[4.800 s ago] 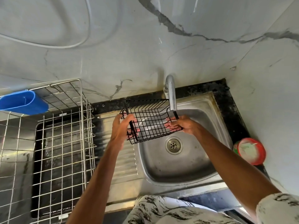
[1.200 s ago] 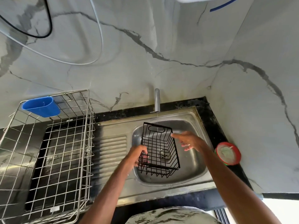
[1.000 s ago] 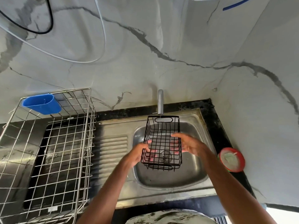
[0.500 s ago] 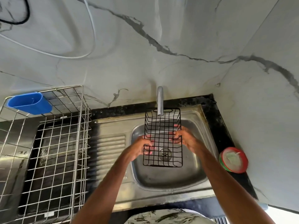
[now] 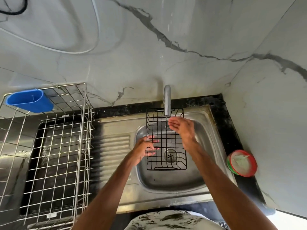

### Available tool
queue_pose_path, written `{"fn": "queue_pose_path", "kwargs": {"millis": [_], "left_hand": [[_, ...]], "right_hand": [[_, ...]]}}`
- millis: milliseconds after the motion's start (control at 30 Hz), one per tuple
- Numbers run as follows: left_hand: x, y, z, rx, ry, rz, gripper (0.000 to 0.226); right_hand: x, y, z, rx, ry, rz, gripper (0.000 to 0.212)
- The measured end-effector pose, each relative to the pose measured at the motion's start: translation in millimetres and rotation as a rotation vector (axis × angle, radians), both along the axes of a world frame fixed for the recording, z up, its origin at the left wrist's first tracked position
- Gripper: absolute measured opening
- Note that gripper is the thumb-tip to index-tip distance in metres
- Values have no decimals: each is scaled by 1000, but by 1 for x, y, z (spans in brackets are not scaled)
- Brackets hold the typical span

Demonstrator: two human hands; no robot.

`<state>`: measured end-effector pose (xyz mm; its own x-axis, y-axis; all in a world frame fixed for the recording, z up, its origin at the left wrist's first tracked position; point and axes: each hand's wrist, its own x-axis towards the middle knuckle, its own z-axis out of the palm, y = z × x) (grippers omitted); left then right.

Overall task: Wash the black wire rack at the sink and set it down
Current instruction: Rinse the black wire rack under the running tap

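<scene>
Over the steel sink point(image 5: 174, 186), the black wire rack point(image 5: 166, 140) sits under the tap point(image 5: 167, 100), gripped at its left edge by the left hand point(image 5: 144, 151) alone, right hand point(image 5: 183, 130) flat and open, so wet wire may slip.

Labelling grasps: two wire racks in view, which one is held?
The black wire rack over the sink, gripped by the left hand; the silver rack stands untouched at left.

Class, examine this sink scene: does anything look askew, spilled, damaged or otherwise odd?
Nothing spilled or broken. The black stone counter edge behind the stainless steel sink is blotched with pale, grimy-looking residue. The black wire rack appears intact.
</scene>
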<state>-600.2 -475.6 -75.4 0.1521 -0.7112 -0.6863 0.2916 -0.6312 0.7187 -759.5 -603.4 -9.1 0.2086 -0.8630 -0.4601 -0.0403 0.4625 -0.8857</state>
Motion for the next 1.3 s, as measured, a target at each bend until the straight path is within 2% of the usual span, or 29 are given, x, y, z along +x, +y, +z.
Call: {"fn": "queue_pose_path", "kwargs": {"millis": [100,167,200,233,300,333,367,433,500,567,600,633,667,733,767,800,833,900,933,1033,1067,1100,1167,1200,1233,1300], "left_hand": [[-8,-6,1,-13,1,-13,42],[-8,-7,3,-7,-11,-10,38],[-7,-7,3,-2,-14,-7,37],[-6,-7,2,2,-13,-6,36],[-5,-7,-1,11,-8,-10,36],[-3,-7,-2,14,-5,-11,37],[-2,-8,-3,17,-2,-9,39],[-2,-9,-6,14,10,2,42],[-2,-9,-6,13,20,8,43],[-1,-10,-6,18,31,7,43],[-2,-10,-6,16,31,8,42],[-2,-11,-7,14,31,5,42],[-2,-11,-6,12,30,4,43],[-2,-11,-4,10,27,-5,46],[-1,-12,-3,7,29,-10,47],[-1,-12,-4,1,35,-13,48],[0,-14,-3,-4,41,-13,49],[-1,-16,-3,-9,49,-3,50],[-1,-16,-2,-9,50,-6,51],[-2,-17,-3,-15,42,-26,51],[-2,-18,-4,-19,38,-24,50],[-2,-19,-4,-25,37,-23,50],[-2,-19,-1,-30,35,-13,48],[-3,-19,2,-32,39,-8,47],[-3,-20,3,-38,50,-7,46],[-3,-21,1,-50,71,-1,46]], "right_hand": [[13,-17,4,372,-221,-6,29],[16,-28,-1,491,-384,-28,28],[15,-31,-6,495,-404,25,29],[14,-33,-9,443,-335,157,30],[12,-31,-11,255,27,565,28],[13,-31,-13,183,192,676,25],[15,-33,-16,157,257,658,23],[17,-39,-17,164,163,445,23],[20,-44,-13,255,-76,265,29],[22,-43,-9,390,-293,268,33],[22,-40,-9,424,-310,345,34],[20,-40,-10,415,-250,463,34],[19,-39,-12,353,-102,627,32],[19,-35,-12,202,295,978,23],[21,-34,-11,162,410,1010,20],[22,-34,-12,148,408,918,19],[22,-36,-14,161,304,743,21],[24,-43,-12,250,3,400,30],[26,-46,-11,313,-110,294,33],[30,-47,-8,498,-301,214,35],[28,-45,-7,508,-261,294,32],[26,-41,-7,454,-120,474,27],[22,-34,-11,256,335,941,18],[20,-33,-17,166,483,1001,16],[20,-34,-22,134,470,906,16],[18,-40,-21,223,149,561,25]]}}
